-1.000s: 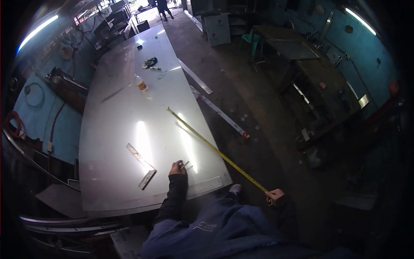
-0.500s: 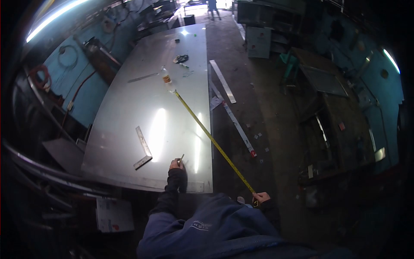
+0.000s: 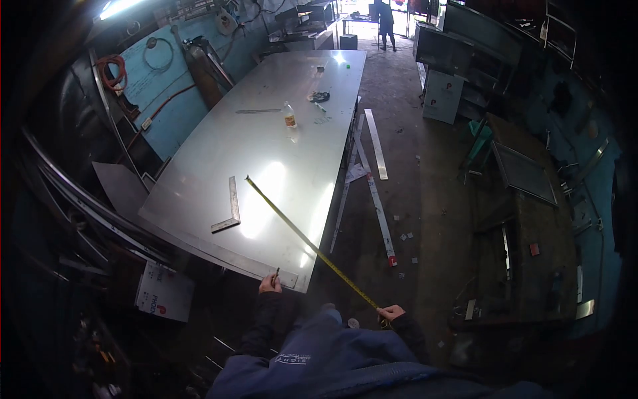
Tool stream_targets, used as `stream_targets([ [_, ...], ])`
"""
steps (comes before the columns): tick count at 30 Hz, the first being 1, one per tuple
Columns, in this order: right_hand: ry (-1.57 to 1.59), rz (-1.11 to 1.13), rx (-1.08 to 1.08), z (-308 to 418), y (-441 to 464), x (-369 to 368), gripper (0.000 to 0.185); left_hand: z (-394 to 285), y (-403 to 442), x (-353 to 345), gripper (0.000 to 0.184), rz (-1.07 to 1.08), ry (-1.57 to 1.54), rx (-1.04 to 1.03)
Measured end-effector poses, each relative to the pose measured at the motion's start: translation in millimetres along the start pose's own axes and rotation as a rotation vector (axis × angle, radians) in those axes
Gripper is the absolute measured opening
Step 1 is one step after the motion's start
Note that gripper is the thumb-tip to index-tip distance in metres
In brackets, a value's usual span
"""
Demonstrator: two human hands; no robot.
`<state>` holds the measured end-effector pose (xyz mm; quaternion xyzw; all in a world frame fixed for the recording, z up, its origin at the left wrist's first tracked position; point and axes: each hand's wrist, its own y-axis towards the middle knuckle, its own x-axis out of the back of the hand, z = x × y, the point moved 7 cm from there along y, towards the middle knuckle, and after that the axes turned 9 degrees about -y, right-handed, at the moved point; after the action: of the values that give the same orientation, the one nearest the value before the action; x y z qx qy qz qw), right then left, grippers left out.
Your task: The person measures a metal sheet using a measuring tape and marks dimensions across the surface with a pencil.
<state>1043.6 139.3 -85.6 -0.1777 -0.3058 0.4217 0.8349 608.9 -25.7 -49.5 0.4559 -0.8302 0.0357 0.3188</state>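
My right hand [image 3: 392, 312] is closed around a tape measure, at the lower right past the table's edge. The tape measure's yellow blade [image 3: 299, 233] stretches up and left across the shiny metal sheet [image 3: 219, 143], its free end near a steel try square [image 3: 235, 214]. At the sheet's near edge, my left hand [image 3: 270, 284] is closed on a thin pencil [image 3: 277, 272], tip upward. Just beside that hand lies a narrow metal strip [image 3: 256, 267] along the edge. Whether the blade touches the sheet I cannot tell.
A clear bottle [image 3: 290, 118] stands farther up the sheet, near a dark bundle [image 3: 319, 96]. Metal strips [image 3: 376, 143] lie or lean right of the table. A workbench [image 3: 531, 246] is at the right. One person [image 3: 387, 25] stands at the far end.
The blade's free end has come away from the bottle, nearer to me and beside the try square. My left hand has moved to the sheet's near edge. The camera view has shifted too.
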Motion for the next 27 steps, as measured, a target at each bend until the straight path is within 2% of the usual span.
stream_targets([
  [6, -0.015, -0.001, 0.081, 9, 10, -9, 0.041, 4, 21, -9, 0.018, 0.013, 0.028, 0.012],
  [12, -0.035, -0.045, 0.103, 19, 25, -30, 0.039, -25, 50, -50, 0.02, 0.182, 0.11, -0.152],
  [14, -0.038, -0.051, 0.102, 29, 30, -37, 0.038, -47, 49, -58, 0.022, 0.25, 0.228, -0.211],
  [17, -0.059, -0.065, 0.05, 37, 31, -44, 0.037, -52, 47, -59, 0.017, 0.186, 0.223, -0.237],
  [19, -0.012, -0.087, 0.089, 49, 28, -47, 0.037, -48, 48, -61, 0.017, 0.131, 0.203, -0.24],
  [27, 0.122, -0.021, 0.099, 48, 43, -63, 0.036, -50, 46, -55, 0.019, 0.13, 0.18, -0.22],
])
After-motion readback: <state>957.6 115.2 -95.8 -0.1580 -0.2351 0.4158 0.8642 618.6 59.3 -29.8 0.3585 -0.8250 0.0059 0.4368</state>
